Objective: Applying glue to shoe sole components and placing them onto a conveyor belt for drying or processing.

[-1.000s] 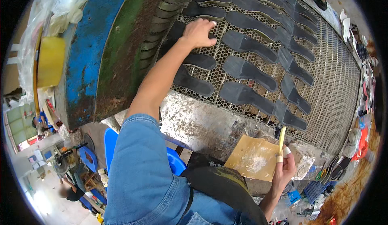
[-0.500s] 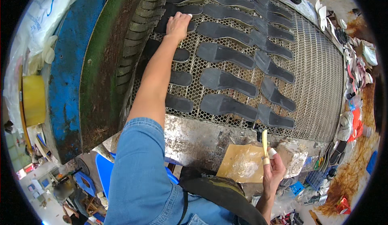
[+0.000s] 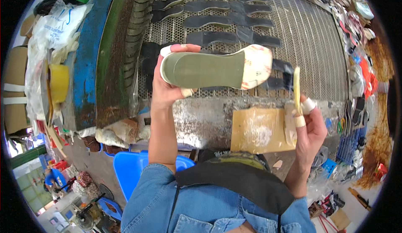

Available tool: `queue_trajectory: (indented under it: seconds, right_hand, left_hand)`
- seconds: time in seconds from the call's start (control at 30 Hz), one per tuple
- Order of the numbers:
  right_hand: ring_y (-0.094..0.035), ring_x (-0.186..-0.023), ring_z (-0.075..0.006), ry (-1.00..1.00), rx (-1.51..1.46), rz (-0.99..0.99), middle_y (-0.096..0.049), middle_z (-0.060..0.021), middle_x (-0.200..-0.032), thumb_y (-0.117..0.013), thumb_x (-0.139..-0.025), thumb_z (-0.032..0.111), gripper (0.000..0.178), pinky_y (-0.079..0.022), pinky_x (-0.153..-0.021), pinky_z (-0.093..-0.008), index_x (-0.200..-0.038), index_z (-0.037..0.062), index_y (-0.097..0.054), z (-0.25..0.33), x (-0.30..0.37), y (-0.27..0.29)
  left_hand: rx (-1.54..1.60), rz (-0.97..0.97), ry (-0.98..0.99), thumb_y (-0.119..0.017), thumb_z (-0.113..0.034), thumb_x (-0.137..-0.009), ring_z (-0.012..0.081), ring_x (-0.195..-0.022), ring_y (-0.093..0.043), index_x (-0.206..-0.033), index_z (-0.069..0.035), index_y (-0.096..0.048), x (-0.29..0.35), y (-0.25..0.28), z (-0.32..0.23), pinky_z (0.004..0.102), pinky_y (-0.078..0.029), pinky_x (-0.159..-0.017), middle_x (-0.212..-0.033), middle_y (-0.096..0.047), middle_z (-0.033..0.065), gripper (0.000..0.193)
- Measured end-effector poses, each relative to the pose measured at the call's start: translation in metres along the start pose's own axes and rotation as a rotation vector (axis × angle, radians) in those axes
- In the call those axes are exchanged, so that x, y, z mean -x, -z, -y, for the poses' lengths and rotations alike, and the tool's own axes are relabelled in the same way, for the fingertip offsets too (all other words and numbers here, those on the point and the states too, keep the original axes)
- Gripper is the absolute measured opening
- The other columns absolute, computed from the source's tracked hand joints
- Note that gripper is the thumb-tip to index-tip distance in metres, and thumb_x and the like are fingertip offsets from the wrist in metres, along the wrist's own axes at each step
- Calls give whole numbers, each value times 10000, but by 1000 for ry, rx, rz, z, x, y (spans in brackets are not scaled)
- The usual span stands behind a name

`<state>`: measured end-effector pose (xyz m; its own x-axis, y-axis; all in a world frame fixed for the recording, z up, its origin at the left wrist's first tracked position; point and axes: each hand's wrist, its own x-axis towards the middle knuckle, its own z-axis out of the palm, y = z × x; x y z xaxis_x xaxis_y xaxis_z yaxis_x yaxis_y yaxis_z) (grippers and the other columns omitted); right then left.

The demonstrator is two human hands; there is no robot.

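Insole (image 3: pixel 205 70) raised in front of the mesh belt (image 3: pixel 307 36).
The left hand (image 3: pixel 162 88) grips one end, the right hand (image 3: pixel 310 130) a yellow stick (image 3: pixel 297 88); the unsupported far end could tip should the grip slacken.

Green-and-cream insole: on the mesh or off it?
Off: the left hand holds the insole up by one end, in front of the mesh.

A black apron (image 3: pixel 238 187) with 2 dark straps (image 3: pixel 173 207) overlies a blue denim shirt (image 3: pixel 144 199).

A metal mesh bed (image 3: pixel 310 36) carries dark insoles (image 3: pixel 207 21) in rows (some touching end to end).
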<state>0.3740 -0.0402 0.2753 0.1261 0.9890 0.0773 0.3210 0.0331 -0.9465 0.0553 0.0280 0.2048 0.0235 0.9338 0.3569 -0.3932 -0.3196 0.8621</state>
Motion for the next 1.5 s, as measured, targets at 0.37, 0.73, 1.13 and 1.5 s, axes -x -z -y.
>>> queue_trajectory:
  seconds: [0.37, 0.73, 1.13, 1.5]
  right_hand:
    - [-520, -618, -227, 450, 337, 133, -513, -97, -772, -698, -741, 16, 347, -403, -554, -320, -1087, 15, -672, 68, 42, 24]
    - [-551, -653, -244, 525, 377, 221, -500, -93, -769, -688, -689, -15, 393, -438, -577, -353, -1075, 58, -688, 69, 70, 42]
    - [-568, -660, -236, 443, 481, 124, -524, -90, -805, -676, -689, -11, 412, -448, -583, -344, -1089, 81, -703, 48, 75, 61]
    - [-561, -644, -213, 482, 464, -120, -549, -92, -798, -634, -755, -7, 369, -436, -581, -341, -1118, 54, -662, 19, 61, 60]
  left_hand:
    - [104, 62, -72, -919, -153, -556, 315, -1177, -554, -1278, -63, -447, 72, -73, -46, 445, -505, -944, -1304, -496, 239, 867]
    - [27, 172, -209, -930, -208, -557, 334, -1200, -524, -1260, -57, -471, 96, -94, -62, 479, -477, -971, -1267, -514, 240, 853]
    - [44, 223, -206, -913, -150, -577, 328, -1181, -535, -1235, -52, -496, 112, -105, -72, 474, -485, -954, -1238, -528, 240, 785]
    - [-66, 83, -233, -917, -133, -550, 299, -1190, -521, -1271, -79, -452, 115, -109, -64, 460, -480, -962, -1284, -488, 229, 860]
